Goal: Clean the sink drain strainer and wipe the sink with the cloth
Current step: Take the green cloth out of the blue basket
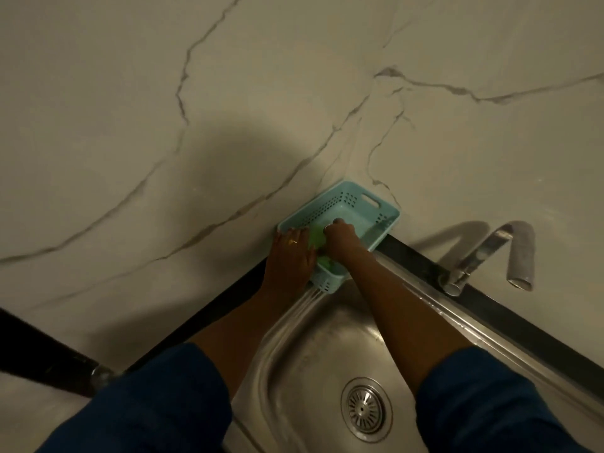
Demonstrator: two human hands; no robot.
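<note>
Green cloth (316,237) x1 in teal basket (359,204), gripped by right hand (340,238); left hand (292,253) flat on rim.

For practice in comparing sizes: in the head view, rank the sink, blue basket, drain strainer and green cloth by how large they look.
1. Sink
2. Blue basket
3. Drain strainer, though nearer the camera
4. Green cloth, mostly hidden by the hands, so unsure

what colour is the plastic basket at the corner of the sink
Light teal basket with perforated sides, seen in the head view.
</note>
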